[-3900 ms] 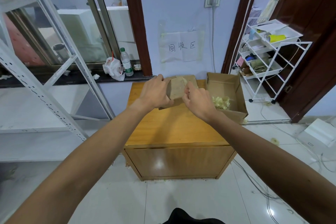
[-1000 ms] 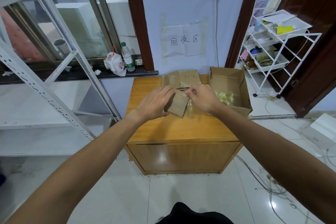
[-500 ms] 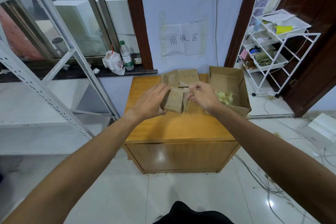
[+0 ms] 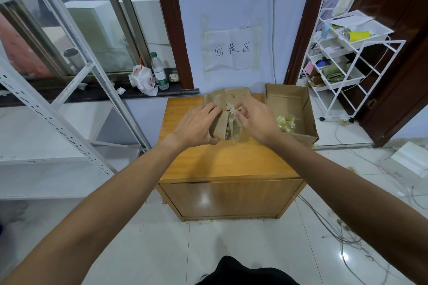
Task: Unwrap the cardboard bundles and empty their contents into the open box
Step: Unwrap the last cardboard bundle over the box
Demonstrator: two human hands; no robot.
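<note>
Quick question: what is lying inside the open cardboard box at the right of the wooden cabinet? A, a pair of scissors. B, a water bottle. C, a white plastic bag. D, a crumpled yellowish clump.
D: a crumpled yellowish clump lies on the floor of the open box, toward its near wall; the water bottle stands on the window ledge instead.

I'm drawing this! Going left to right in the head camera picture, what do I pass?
Plastic bag → bottle → left hand → cardboard bundle → right hand → open box → white rack.
</note>
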